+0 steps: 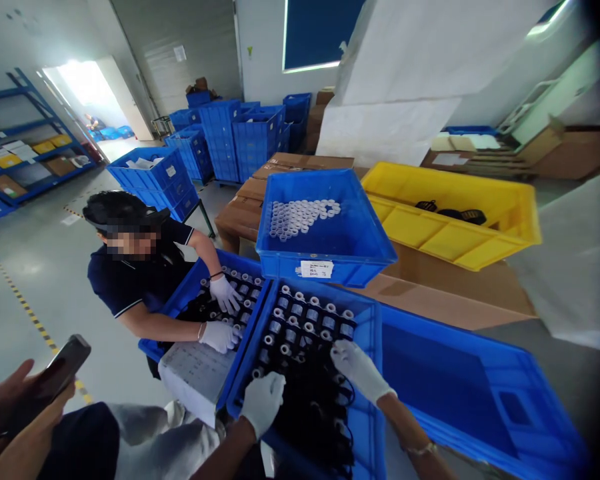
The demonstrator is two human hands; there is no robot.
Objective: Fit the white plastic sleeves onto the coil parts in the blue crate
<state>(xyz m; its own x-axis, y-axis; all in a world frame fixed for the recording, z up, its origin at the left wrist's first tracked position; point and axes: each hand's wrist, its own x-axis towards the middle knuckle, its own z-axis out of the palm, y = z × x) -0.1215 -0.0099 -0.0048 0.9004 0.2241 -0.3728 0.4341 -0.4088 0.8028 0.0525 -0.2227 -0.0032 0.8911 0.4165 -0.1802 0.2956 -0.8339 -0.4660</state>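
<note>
Both my hands wear white gloves and reach into a blue bin in front of me. It holds rows of small white-capped cylindrical parts and a heap of black wired parts. My left hand is curled at the bin's near left side, on the black parts; whether it holds one is hidden. My right hand rests fingers-down on the parts near the middle, its fingers bent together.
A seated co-worker with white gloves works in a second blue bin to the left. Another person's hands hold a phone at bottom left. Behind stand a blue bin of white rings, a yellow bin and an empty-looking blue bin.
</note>
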